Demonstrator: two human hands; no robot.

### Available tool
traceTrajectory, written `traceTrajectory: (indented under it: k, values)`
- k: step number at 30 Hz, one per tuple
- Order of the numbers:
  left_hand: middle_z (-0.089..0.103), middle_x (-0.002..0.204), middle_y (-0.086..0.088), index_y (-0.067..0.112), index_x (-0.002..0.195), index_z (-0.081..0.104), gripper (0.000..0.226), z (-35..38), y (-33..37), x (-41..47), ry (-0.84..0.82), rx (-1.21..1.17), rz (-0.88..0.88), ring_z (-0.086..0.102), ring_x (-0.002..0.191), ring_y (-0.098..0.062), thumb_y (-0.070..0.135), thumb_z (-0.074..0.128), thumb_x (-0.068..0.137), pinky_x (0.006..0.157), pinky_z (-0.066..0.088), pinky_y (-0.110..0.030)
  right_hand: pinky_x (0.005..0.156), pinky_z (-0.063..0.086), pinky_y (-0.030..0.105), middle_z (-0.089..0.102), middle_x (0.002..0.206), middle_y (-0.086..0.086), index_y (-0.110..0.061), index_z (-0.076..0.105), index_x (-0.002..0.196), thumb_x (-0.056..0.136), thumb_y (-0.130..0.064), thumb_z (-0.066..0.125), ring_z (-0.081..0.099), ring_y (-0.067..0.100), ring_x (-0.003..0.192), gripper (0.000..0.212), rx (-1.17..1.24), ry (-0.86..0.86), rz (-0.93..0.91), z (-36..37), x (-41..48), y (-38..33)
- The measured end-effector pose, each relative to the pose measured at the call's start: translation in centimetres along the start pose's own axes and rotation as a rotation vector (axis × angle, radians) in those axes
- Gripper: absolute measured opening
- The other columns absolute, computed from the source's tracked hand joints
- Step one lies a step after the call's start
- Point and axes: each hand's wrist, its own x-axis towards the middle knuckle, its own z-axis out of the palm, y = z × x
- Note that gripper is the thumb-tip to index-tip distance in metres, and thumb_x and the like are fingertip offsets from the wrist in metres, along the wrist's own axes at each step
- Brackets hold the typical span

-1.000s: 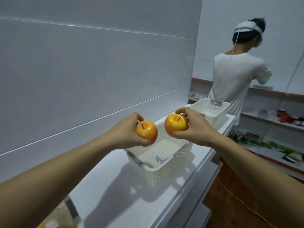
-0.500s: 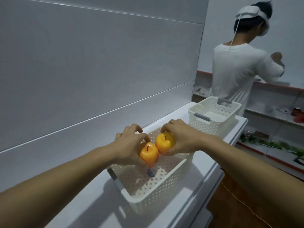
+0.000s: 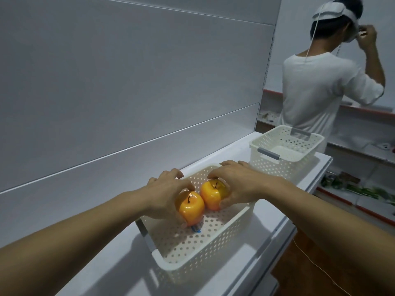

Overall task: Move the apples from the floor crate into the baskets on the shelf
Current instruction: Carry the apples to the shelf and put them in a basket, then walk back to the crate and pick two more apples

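Observation:
A white perforated basket (image 3: 192, 259) stands on the white shelf (image 3: 111, 272) in front of me. My left hand (image 3: 164, 195) grips an orange-yellow apple (image 3: 191, 207) down inside it, near its floor. Beside it, my right hand (image 3: 237, 184) grips a second orange-yellow apple (image 3: 211, 194), also inside the basket. The two apples nearly touch. A second white basket (image 3: 286, 150) sits farther along the shelf, to the right, with nothing visible in it. The floor crate is out of view.
Grey wall panels rise behind the shelf. A person in a white shirt (image 3: 316, 86) stands past the far basket, back turned, hands raised to a headset. More shelves with goods (image 3: 363, 189) run along the right. A thin cable (image 3: 316, 268) trails on the wooden floor.
Both hands have lowered the apples from above the basket's rim down into it. My view has shifted closer. The person behind has raised a hand to the headset.

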Motion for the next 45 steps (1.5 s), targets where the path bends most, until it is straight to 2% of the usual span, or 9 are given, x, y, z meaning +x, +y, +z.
traceTrajectory:
  k: [5, 10, 13, 18, 21, 27, 33, 36, 45]
  values:
    - [0.035, 0.141, 0.01, 0.044, 0.141, 0.038, 0.091, -1.0, -0.1, -1.4, 0.033, -0.069, 0.059, 0.037, 0.127, -0.016, 0.071, 0.077, 0.064, 0.103, 0.044, -0.041, 0.109, 0.032, 0.045, 0.048, 0.145, -0.007, -0.032, 0.039, 0.148, 0.07, -0.062, 0.079, 0.036, 0.017, 0.138, 0.092, 0.055, 0.011, 0.006, -1.3, -1.2, 0.0]
    - [0.035, 0.143, 0.015, 0.04, 0.144, 0.038, 0.091, -2.4, -1.4, -4.6, 0.16, -0.082, 0.092, 0.038, 0.13, -0.009, 0.075, 0.073, 0.068, 0.106, 0.038, -0.026, 0.109, 0.031, 0.024, 0.043, 0.152, -0.008, -0.029, 0.038, 0.151, 0.072, -0.054, 0.083, 0.036, 0.011, 0.137, 0.094, 0.126, 0.112, -0.042, -3.7, -3.1, -0.4]
    - [0.035, 0.145, 0.018, 0.039, 0.145, 0.037, 0.085, -2.9, -2.6, -7.3, 0.209, -0.091, 0.036, 0.04, 0.13, -0.005, 0.071, 0.071, 0.074, 0.098, 0.033, -0.018, 0.107, 0.027, 0.019, 0.041, 0.154, -0.011, -0.031, 0.037, 0.152, 0.076, -0.053, 0.08, 0.034, 0.008, 0.139, 0.09, 0.15, 0.191, -0.066, -4.6, -3.8, -1.5]
    - [0.034, 0.149, 0.023, 0.042, 0.146, 0.032, 0.093, -3.8, -4.9, -13.1, 0.26, -0.091, -0.086, 0.04, 0.135, -0.005, 0.087, 0.053, 0.068, 0.106, 0.037, -0.026, 0.104, 0.026, 0.015, 0.04, 0.154, -0.014, -0.032, 0.035, 0.152, 0.076, -0.057, 0.078, 0.036, 0.006, 0.139, 0.09, 0.183, 0.217, -0.152, -5.5, -3.2, -6.3]
    - [0.034, 0.154, 0.019, 0.039, 0.149, 0.03, 0.089, -4.2, -6.3, -17.7, 0.312, -0.108, -0.175, 0.037, 0.14, -0.006, 0.076, 0.061, 0.074, 0.111, 0.034, -0.026, 0.106, 0.026, 0.016, 0.037, 0.155, -0.016, -0.034, 0.032, 0.153, 0.079, -0.055, 0.076, 0.033, 0.006, 0.14, 0.089, 0.18, 0.207, -0.212, -5.7, -2.1, -10.3]
    - [0.031, 0.159, 0.014, 0.036, 0.154, 0.025, 0.088, -3.9, -9.7, -30.4, 0.404, -0.06, -0.413, 0.035, 0.141, -0.007, 0.067, 0.063, 0.081, 0.111, 0.029, -0.024, 0.109, 0.024, 0.019, 0.034, 0.159, -0.014, -0.031, 0.026, 0.157, 0.088, -0.056, 0.066, 0.029, 0.008, 0.144, 0.084, 0.157, 0.223, -0.356, -6.9, -0.1, -22.9]
    - [0.033, 0.159, 0.011, 0.033, 0.155, 0.026, 0.089, -2.1, -13.0, -47.3, 0.456, -0.036, -0.637, 0.036, 0.142, -0.009, 0.071, 0.058, 0.08, 0.117, 0.033, -0.032, 0.115, 0.024, 0.025, 0.028, 0.162, -0.014, -0.033, 0.021, 0.158, 0.089, -0.061, 0.062, 0.026, 0.009, 0.147, 0.085, 0.152, 0.177, -0.566, -7.6, -0.9, -39.5]
    - [0.029, 0.161, 0.009, 0.031, 0.156, 0.025, 0.088, -0.4, -14.4, -56.7, 0.436, 0.017, -0.741, 0.033, 0.145, -0.01, 0.069, 0.058, 0.083, 0.119, 0.034, -0.036, 0.116, 0.022, 0.025, 0.023, 0.164, -0.013, -0.033, 0.017, 0.159, 0.09, -0.061, 0.059, 0.023, 0.01, 0.148, 0.085, 0.112, 0.152, -0.651, -7.6, -2.3, -48.0]
    - [0.021, 0.165, 0.005, 0.025, 0.158, 0.02, 0.083, 5.4, -15.0, -83.4, 0.386, 0.088, -1.024, 0.023, 0.15, -0.011, 0.064, 0.052, 0.092, 0.121, 0.027, -0.031, 0.117, 0.02, 0.027, 0.023, 0.165, -0.001, -0.021, 0.017, 0.16, 0.091, -0.061, 0.059, 0.023, 0.016, 0.15, 0.09, -0.065, 0.01, -0.915, -6.7, -5.7, -74.5]
